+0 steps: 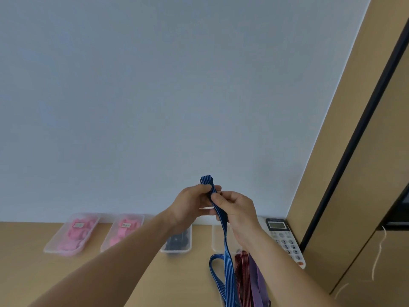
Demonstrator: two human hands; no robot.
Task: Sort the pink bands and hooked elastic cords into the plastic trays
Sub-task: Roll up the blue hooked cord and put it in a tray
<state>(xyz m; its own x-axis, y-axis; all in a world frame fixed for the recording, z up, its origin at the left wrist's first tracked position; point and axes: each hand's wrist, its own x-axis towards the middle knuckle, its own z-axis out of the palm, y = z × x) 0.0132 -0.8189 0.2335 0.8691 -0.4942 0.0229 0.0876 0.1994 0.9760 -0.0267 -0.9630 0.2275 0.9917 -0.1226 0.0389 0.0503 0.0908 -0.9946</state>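
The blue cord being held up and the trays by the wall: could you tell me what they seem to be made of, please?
The blue cord looks like woven elastic webbing, matte: fine dark stripes run lengthwise and it hangs limp. The trays look like thin translucent plastic, slightly frosted: pink bands show through their walls.

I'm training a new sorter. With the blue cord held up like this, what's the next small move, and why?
Probably fold another loop of the hanging length into the bunch. The left hand and right hand pinch the folded top of the blue striped cord, but most of it trails down to the table beside the red cord, likely too long for the clear tray.
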